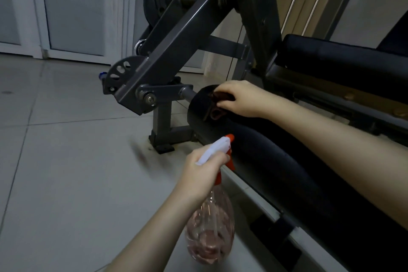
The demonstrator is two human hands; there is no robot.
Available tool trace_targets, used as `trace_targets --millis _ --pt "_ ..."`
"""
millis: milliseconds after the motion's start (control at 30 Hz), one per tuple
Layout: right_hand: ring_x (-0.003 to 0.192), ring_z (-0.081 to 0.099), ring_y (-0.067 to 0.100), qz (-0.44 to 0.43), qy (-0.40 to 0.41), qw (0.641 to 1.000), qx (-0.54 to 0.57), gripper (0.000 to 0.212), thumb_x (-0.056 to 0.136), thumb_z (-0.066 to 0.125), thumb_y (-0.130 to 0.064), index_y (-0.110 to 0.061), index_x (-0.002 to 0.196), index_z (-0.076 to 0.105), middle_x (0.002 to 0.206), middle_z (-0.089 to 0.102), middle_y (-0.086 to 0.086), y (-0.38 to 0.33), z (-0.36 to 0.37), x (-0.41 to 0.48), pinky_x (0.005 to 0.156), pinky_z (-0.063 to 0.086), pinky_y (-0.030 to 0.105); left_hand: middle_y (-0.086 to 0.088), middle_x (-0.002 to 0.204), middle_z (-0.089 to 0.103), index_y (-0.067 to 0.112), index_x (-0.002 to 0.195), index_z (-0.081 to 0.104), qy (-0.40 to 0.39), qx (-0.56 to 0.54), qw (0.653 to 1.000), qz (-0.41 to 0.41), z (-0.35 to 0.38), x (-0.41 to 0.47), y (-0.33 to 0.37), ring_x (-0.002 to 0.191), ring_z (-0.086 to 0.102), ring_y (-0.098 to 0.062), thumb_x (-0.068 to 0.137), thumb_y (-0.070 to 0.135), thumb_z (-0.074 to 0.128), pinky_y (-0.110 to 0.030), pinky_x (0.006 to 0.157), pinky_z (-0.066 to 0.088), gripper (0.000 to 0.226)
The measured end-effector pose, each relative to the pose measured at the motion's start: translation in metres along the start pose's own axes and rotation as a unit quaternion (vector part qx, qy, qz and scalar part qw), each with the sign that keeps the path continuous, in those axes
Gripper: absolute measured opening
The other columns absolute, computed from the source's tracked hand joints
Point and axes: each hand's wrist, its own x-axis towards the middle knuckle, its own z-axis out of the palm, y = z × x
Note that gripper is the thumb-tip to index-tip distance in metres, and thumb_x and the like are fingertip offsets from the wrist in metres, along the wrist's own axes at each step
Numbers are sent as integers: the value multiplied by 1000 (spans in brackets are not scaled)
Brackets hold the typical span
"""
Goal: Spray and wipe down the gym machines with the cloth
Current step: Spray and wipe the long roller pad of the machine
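My right hand (239, 98) presses a dark brown cloth (217, 106) onto the left end of a black padded roller (265, 157) of the gym machine, fingers curled over the bunched cloth. My left hand (202, 172) grips the neck of a clear spray bottle (210, 232) with a white head and orange nozzle (230, 138). The nozzle points up and right toward the roller, just below the cloth. The bottle hangs above the floor beside the roller.
The machine's grey steel arm (176, 46) slants up from a pivot bracket (123, 75) at centre left. A black seat pad (344, 59) lies at the right. A foot post (163, 137) stands on the pale tiled floor (66, 161). White doors (72, 6) are behind.
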Motion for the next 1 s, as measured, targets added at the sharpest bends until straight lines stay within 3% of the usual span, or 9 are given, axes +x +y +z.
trace_targets --millis 100,167,267,467,633,700,800,900,1000 --pt "115 51 20 36 23 999 21 34 93 54 -29 -19 125 54 125 55 3 -2 6 13 96 45 36 18 100 66 45 98 63 13 -6 1000 14 1 1 5 82 60 7 91 14 56 -1 60 42 33" --pt "112 52 20 55 18 998 34 31 93 54 -29 -19 123 55 123 56 4 -1 4 12 94 45 35 17 93 67 45 87 65 20 -9 1000 18 1 1 8 82 60 4 91 16 57 -7 64 45 30" --pt "108 54 18 60 4 996 63 29 92 56 -26 -20 120 56 118 57 2 4 -5 -15 91 45 31 13 97 69 42 96 65 19 -11 1000 12 3 1 13 87 61 -2 91 17 57 -19 69 46 26" --pt "102 54 12 57 -5 995 80 23 91 58 -26 -24 114 58 112 57 -3 24 -22 -95 88 43 27 14 92 69 47 87 64 1 3 1000 14 0 -2 18 87 62 2 93 22 55 -16 70 44 27" --pt "110 54 19 179 -22 975 127 39 95 50 -37 -22 131 48 125 56 2 47 -21 -81 87 39 25 25 99 65 42 110 63 -13 22 999 37 6 -1 24 94 58 10 92 20 55 -12 75 42 29" --pt "115 52 21 210 -33 966 144 43 96 46 -40 -20 134 46 128 54 4 59 -20 -83 90 38 28 22 101 66 42 108 62 -20 20 999 42 13 -1 29 96 59 8 92 19 55 -13 77 42 29" --pt "112 52 18 207 -35 962 175 38 97 46 -38 -22 131 48 120 54 -3 65 -18 -90 87 37 26 16 99 65 42 91 63 -20 29 998 47 18 0 33 95 58 1 92 21 55 -20 80 43 23" --pt "111 54 19 198 -44 964 174 38 95 50 -37 -21 129 49 118 56 -1 65 -27 -107 88 39 27 13 96 63 40 90 64 -21 37 998 46 20 2 32 92 56 0 92 20 55 -23 85 42 22" --pt "100 58 17 179 -54 967 175 16 94 52 -33 -25 108 55 105 61 -2 63 -36 -132 84 44 28 14 102 64 38 99 65 -22 40 998 43 19 2 32 94 56 1 92 23 55 -20 82 42 19"
